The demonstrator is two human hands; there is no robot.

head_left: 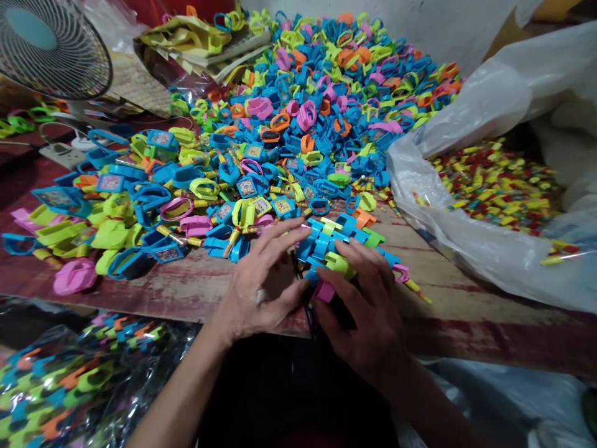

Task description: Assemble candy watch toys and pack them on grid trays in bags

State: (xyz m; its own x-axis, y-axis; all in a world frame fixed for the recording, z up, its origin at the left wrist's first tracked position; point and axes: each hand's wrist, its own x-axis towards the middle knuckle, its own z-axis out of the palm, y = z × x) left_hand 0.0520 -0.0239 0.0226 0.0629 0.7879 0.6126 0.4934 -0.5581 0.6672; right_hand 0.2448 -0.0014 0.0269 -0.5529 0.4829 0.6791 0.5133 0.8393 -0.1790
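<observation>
Rows of blue, yellow-green, orange and pink plastic toy watches (321, 239) lie packed together in front of me at the table's edge. At their left side, my left hand (263, 280) has its fingertips and thumb against the block, a ring on one finger. My right hand (368, 298) curls over the right side, its fingers on a yellow-green and a pink watch (325, 291). Between the hands runs a thin black strip (298, 267) whose kind I cannot make out. A pink watch (401, 272) and a thin yellow-red stick (420, 292) lie right of the block.
A large heap of loose toy watches (298, 118) covers the back and left of the table (459, 274). On the right, a white plastic sack (420, 162) holds small yellow-red pieces (499, 186). A fan (46, 50) stands at left; clear bags of watches (60, 386) sit below the edge.
</observation>
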